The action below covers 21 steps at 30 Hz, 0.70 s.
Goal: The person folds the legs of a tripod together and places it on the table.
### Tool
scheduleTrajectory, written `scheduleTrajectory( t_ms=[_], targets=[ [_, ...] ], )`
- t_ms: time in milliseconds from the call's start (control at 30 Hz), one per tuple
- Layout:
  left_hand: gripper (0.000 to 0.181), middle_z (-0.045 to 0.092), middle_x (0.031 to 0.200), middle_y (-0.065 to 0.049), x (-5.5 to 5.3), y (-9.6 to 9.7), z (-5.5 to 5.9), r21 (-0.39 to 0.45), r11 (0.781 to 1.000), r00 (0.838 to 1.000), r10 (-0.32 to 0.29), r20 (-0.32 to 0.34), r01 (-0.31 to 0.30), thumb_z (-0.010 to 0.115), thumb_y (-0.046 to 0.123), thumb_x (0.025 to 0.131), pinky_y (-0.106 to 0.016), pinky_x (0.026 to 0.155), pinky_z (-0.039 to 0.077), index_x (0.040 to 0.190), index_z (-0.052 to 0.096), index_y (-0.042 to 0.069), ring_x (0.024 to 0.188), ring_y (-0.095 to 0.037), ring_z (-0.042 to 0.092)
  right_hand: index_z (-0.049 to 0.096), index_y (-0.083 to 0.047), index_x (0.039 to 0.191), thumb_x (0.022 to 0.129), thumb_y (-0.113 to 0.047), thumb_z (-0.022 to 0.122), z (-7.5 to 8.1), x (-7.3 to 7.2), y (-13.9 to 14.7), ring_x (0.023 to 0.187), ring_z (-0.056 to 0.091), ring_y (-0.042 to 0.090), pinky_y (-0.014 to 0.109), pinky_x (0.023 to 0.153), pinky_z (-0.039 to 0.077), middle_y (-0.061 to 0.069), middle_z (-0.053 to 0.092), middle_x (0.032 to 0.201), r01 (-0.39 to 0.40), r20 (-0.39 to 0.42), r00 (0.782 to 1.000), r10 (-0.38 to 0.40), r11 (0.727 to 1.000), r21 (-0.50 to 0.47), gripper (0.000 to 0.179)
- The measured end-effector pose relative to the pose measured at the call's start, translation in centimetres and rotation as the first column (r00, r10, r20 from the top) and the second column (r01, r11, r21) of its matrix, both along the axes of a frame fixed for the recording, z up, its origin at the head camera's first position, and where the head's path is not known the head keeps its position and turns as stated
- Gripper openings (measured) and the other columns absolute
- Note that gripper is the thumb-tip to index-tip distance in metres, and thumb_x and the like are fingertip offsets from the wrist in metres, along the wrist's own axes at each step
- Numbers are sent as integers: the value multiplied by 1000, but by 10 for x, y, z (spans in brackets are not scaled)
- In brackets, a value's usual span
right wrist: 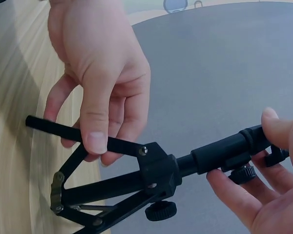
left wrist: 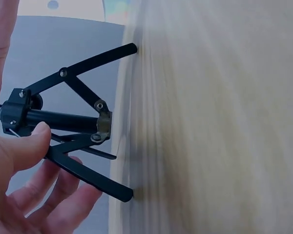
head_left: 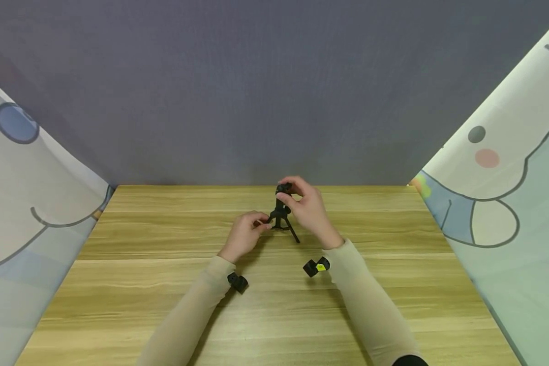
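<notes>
Well, at the left edge of the frame you have a printed panel, with the wood-grain worktop beside it. Farther right, just left of centre, is your left hand, its fingers narrow: thumb and fingers pinch 1 leg of a small black tripod. That tripod is near the middle of the frame, over the far part of the worktop, its column roughly upright and its legs spread below; I cannot tell whether every foot touches the wood. The relation to mind is the long axis: the leg you pinch splays down and left from the column, towards your left fingers, while the column's top lies up and right of them. Your right hand is the nearer of the 2 to that top, its fingers curled round the upper end. A black knob juts from the collar, apart from those fingers. Farthest right, a second printed panel borders the worktop.
</notes>
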<state>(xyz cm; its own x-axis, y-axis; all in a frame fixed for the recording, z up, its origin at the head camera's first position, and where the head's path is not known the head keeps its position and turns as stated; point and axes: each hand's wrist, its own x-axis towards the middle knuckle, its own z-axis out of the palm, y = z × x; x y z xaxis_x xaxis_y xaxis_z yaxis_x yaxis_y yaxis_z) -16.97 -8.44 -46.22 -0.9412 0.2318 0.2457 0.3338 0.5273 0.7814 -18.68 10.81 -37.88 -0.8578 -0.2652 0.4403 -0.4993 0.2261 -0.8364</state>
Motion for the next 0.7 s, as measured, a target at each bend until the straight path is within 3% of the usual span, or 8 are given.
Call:
scheduleTrajectory(
  t_ms=[333, 500, 700],
  targets=[
    [12, 67, 93, -2, 2, 3, 1, 53, 999, 1000, 12, -17, -11, 74, 9, 90, -35, 73, 57, 101, 76, 6, 84, -18, 67, 64, 2, 117, 93, -5, 70, 0, 1, -2, 100, 68, 32, 42, 73, 59, 18, 67, 105, 17, -18, 1000, -17, 1000, -11, 26],
    [12, 68, 94, -2, 3, 4, -2, 115, 993, 1000, 18, -3, -18, 74, 8, 90, -35, 76, 57, 102, 76, 6, 85, -17, 66, 66, -5, 114, 92, -8, 71, 0, 1, -2, 98, 69, 26, 34, 71, 59, 11, 68, 102, 28, -7, 1000, -29, 1000, -8, 22],
    [9, 66, 92, 0, 5, 6, -6, 216, 976, 999, 27, 34, -34, 74, 9, 91, -37, 80, 57, 100, 76, 7, 90, -18, 65, 66, -4, 113, 93, -6, 71, -1, 0, -2, 93, 70, 22, 36, 71, 59, 8, 68, 98, 19, -37, 999, -20, 1000, -12, 21]
  ],
)
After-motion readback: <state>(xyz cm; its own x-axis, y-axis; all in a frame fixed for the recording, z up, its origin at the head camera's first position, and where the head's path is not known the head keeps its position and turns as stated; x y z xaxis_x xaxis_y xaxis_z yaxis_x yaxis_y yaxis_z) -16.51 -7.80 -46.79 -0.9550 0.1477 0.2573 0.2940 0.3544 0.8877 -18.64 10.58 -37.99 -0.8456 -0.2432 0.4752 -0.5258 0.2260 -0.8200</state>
